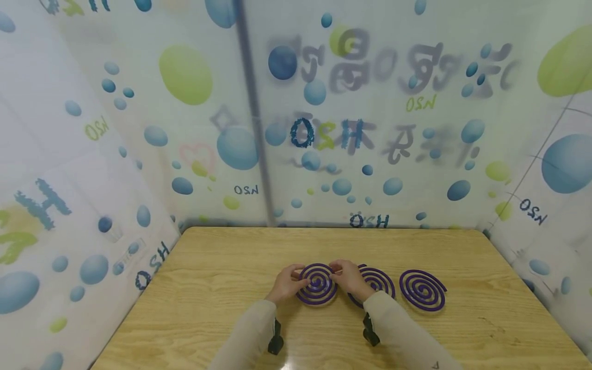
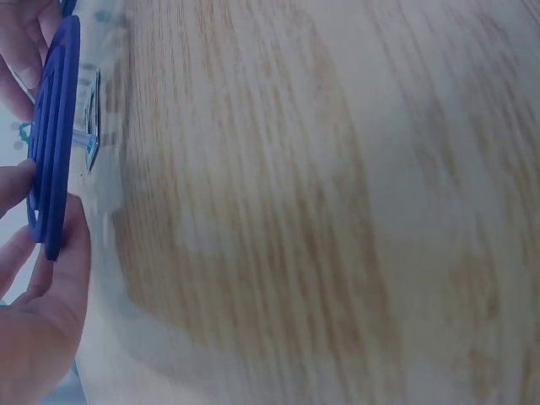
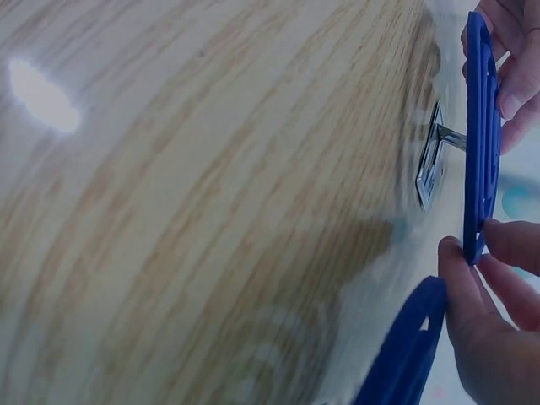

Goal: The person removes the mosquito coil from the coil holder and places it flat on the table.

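A purple spiral mosquito coil (image 1: 316, 282) is held level a little above the table between both hands. My left hand (image 1: 285, 283) pinches its left edge, thumb on top and fingers underneath, as the left wrist view shows. On the opposite edge, my right hand (image 1: 350, 277) pinches it in the same way. Under the coil stands a small metal stand (image 3: 430, 160) with a flat base; its stem reaches up to the coil's underside. A second mosquito coil (image 1: 375, 281) lies just right of the right hand, partly hidden by that hand and wrist.
Farther right is a third purple mosquito coil (image 1: 423, 291). The wooden table (image 1: 231, 252) meets a patterned curtain (image 1: 296, 200) at its back edge, with more curtain on both sides. Dark wrist devices (image 1: 276, 339) hang under the sleeves.
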The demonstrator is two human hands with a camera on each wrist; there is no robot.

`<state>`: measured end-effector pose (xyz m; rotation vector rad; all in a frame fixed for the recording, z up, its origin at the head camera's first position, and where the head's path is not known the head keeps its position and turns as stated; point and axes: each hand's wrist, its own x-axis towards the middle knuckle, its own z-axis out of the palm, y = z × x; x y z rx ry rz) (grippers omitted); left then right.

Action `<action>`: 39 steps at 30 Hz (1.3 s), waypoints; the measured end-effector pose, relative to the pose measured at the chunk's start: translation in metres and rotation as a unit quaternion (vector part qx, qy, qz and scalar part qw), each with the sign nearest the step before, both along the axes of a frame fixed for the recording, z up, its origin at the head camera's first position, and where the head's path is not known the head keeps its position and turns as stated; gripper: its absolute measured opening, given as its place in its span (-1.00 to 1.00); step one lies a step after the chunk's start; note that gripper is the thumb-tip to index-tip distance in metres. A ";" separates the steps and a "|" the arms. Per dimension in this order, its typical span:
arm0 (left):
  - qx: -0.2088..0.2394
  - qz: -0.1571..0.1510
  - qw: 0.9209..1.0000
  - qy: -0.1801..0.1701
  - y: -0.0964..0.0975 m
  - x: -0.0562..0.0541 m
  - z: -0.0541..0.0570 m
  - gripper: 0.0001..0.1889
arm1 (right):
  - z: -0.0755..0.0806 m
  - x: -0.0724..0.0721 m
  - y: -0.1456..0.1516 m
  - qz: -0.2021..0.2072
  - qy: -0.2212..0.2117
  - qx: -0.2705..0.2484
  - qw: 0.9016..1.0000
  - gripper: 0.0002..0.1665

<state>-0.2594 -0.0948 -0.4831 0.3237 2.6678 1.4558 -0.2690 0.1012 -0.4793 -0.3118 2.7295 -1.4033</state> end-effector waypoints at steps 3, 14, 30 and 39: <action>0.003 0.002 1.000 0.003 0.000 0.000 -0.001 -0.55 | -0.002 -0.001 0.000 -0.001 0.000 0.006 1.000 -0.69; 0.031 0.012 0.999 0.008 -0.002 0.001 -0.001 -0.58 | 0.002 0.002 -0.004 0.009 0.006 0.015 1.000 -0.69; 0.028 0.027 0.999 -0.002 -0.010 0.000 -0.003 -0.56 | -0.001 0.010 -0.016 0.019 -0.012 0.021 1.000 -0.54; 0.051 0.032 0.998 0.007 -0.011 0.000 -0.004 -0.57 | -0.006 0.009 -0.017 0.009 0.019 0.006 1.000 -0.56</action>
